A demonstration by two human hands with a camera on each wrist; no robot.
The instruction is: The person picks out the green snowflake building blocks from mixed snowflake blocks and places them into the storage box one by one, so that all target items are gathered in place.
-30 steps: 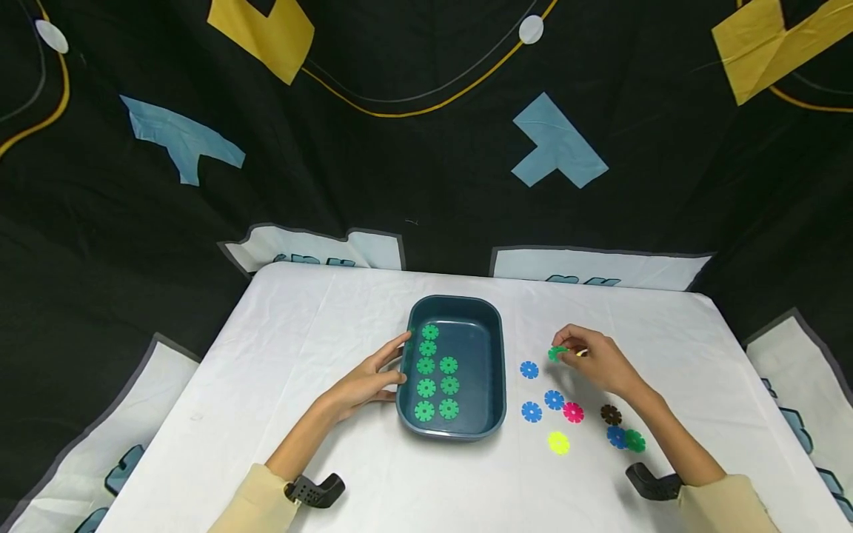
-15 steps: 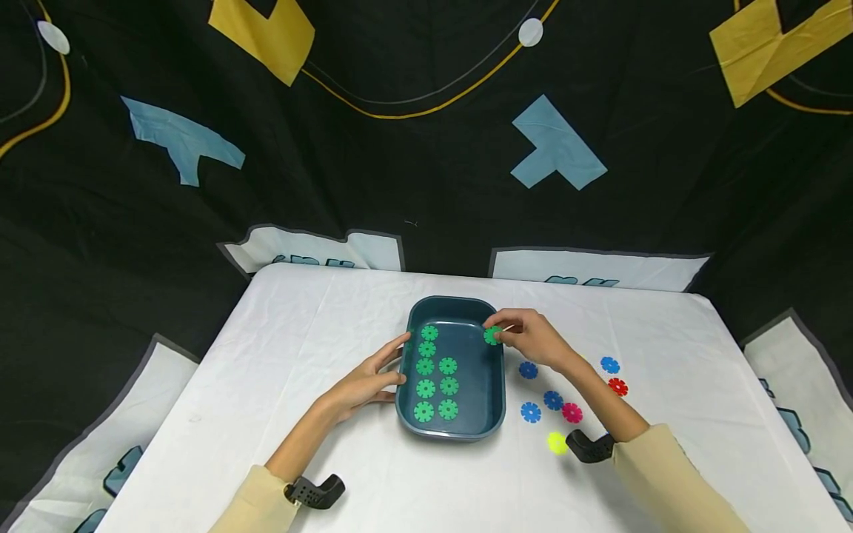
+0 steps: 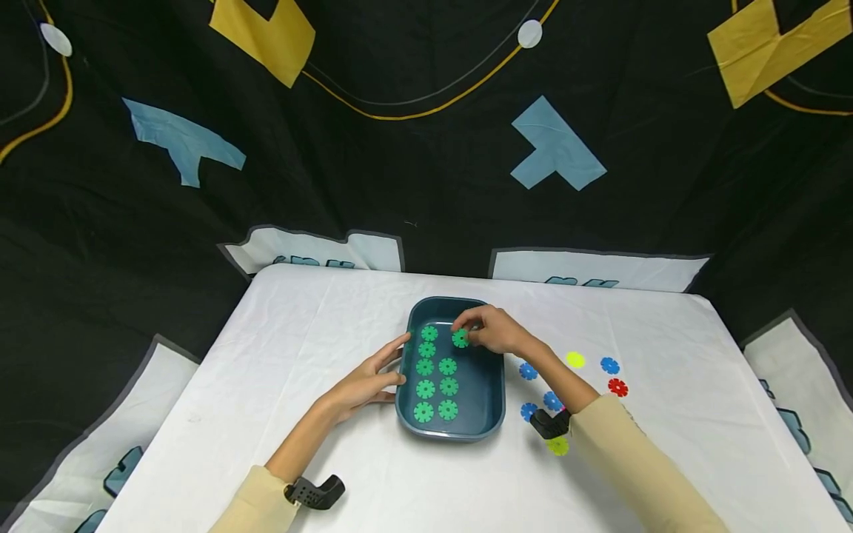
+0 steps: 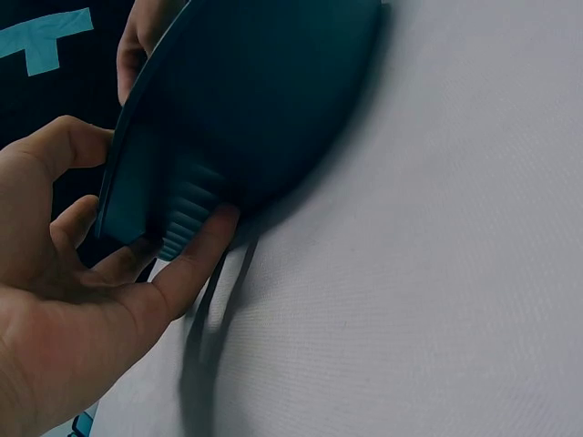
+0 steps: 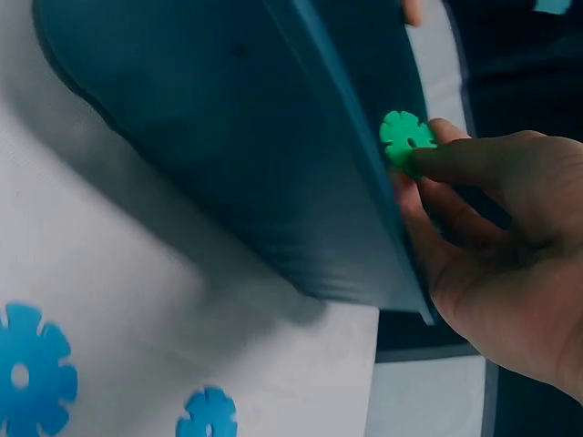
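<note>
My right hand [image 3: 493, 329] is over the far part of a dark teal tray [image 3: 476, 418], pinching a green notched plastic disc [image 3: 460, 338] between thumb and fingers. The right wrist view shows the pinched disc [image 5: 406, 138] just beyond the tray's rim. Inside, more green discs [image 3: 426, 388] form a longer column at the left and a shorter one beside it. My left hand [image 3: 363, 383] rests against the tray's left side, its fingers spread and touching rim and outer wall [image 4: 191, 209].
Right of the tray, blue discs [image 3: 609, 365], a red disc [image 3: 617, 387] and yellow discs [image 3: 575, 360] lie on the white-covered table [image 3: 320, 326]. My right forearm hides part of that group. A black curtain [image 3: 426, 200] hangs behind the table.
My right hand has carried the green disc leftward from the loose discs, across the tray's right rim, to a spot above its inside. My left hand has stayed against the tray.
</note>
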